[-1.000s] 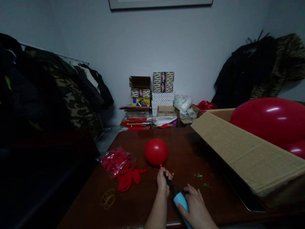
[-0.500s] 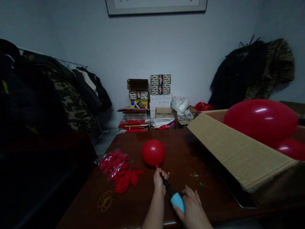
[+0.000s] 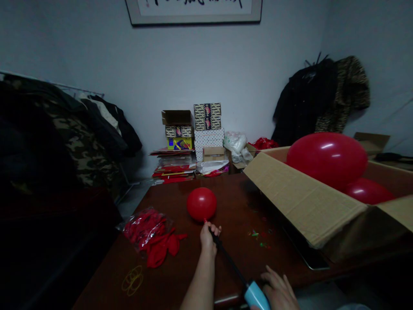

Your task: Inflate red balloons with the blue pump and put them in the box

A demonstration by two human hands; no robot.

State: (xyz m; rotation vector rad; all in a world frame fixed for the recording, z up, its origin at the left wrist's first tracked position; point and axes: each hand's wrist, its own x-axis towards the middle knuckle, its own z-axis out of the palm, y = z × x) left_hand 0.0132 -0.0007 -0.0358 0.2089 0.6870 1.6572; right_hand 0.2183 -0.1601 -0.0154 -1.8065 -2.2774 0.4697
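A partly inflated red balloon [image 3: 201, 205] sits over the table just beyond my left hand [image 3: 209, 237]. My left hand is closed around the balloon's neck and the black tip of a hand pump. From there the pump's long black shaft slants toward me into its light blue barrel [image 3: 256, 297]. My right hand [image 3: 279, 290] is at the blue barrel near the front edge, its thumb side against it and several fingers reaching past it; part of the grip is cut off by the frame. Left of my hands, limp red balloons [image 3: 158, 249] lie beside a clear plastic bag of red balloons [image 3: 146, 226].
Yellow rubber bands [image 3: 132, 280] lie at the table's front left. Small coloured bits [image 3: 258, 237] and a dark flat device [image 3: 311, 254] are to the right. An open cardboard box [image 3: 306, 198] holds big red balloons [image 3: 327, 159]. Stacked boxes [image 3: 208, 137] stand behind.
My right hand has drawn the blue barrel back toward me, so more black shaft shows. My left hand keeps its grip at the balloon's neck. The view has turned slightly right.
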